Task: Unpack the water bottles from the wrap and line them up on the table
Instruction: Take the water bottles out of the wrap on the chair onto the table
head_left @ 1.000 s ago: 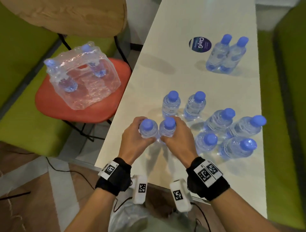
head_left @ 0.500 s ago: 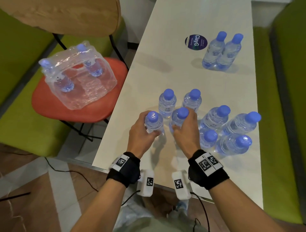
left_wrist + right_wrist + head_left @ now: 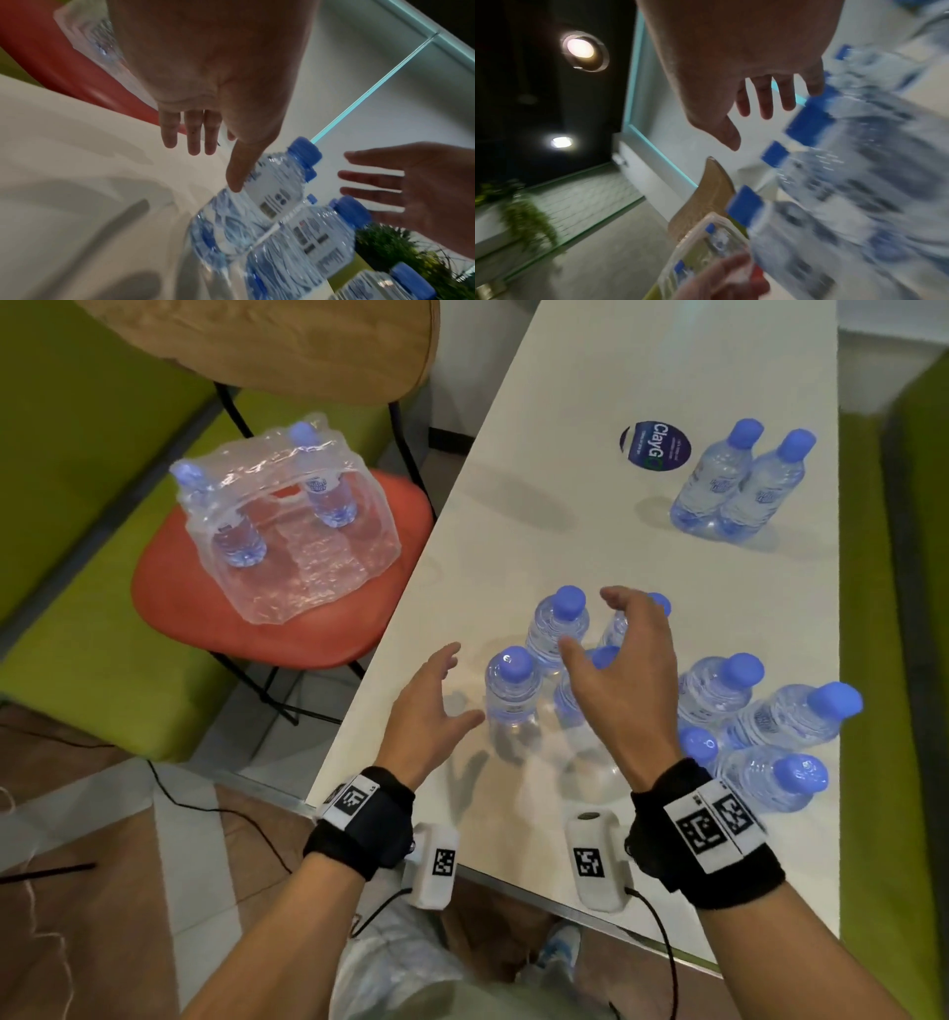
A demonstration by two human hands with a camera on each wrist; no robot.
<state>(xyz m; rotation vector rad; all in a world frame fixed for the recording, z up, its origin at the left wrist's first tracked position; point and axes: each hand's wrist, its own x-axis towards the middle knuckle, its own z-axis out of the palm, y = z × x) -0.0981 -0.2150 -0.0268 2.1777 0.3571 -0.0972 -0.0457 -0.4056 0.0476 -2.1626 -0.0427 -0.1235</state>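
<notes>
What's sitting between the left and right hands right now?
In the head view, two upright water bottles stand between the open left hand and right hand: the near-left bottle fully visible, the second bottle partly hidden under the right hand. Neither hand holds one.

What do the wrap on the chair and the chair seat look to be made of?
The wrap looks like thin clear plastic film: glossy, crinkled, with two bottles visible through it. The chair seat looks like smooth moulded orange-red plastic with a faint sheen, though painted wood cannot be ruled out.

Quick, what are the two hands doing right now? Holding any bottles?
Left hand: open, fingers spread, holding nothing, beside the nearest bottle.
Right hand: open, fingers loosely spread above the bottles, holding nothing.
</notes>
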